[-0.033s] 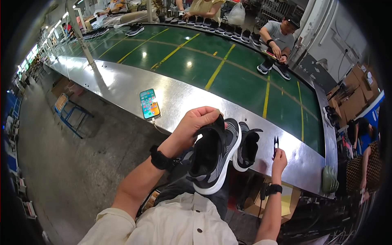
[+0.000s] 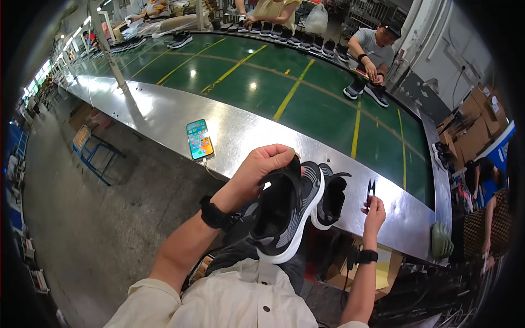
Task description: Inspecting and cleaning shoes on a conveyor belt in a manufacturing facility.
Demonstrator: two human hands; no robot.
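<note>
Factory floor: a metal bench (image 2: 235,121) is running along a green conveyor belt (image 2: 322,123), co-worker (image 2: 376,49) handling shoes on the far side.

Far left, phone (image 2: 199,139) is lying near the bench edge, charging cable (image 2: 211,168) drooping off; a catching left forearm could be dragging it down.

Left hand (image 2: 263,167) is closing on the top of a black shoe (image 2: 297,214), pinching the upper by the opening. Shoe is hanging tilted at the near bench edge, white sole facing right. One-ended grip: any push from a tool could be swinging it or pulling it loose.

Second shoe (image 2: 332,201) is sitting just right, at the near edge; a bump from the held one could be tipping it off. Can't tell if they're touching.

Right hand (image 2: 374,217) is gripping small snips (image 2: 371,189), points facing away, tips looking slightly parted. A slip near the shoe could be nicking knit or left fingers.
</note>
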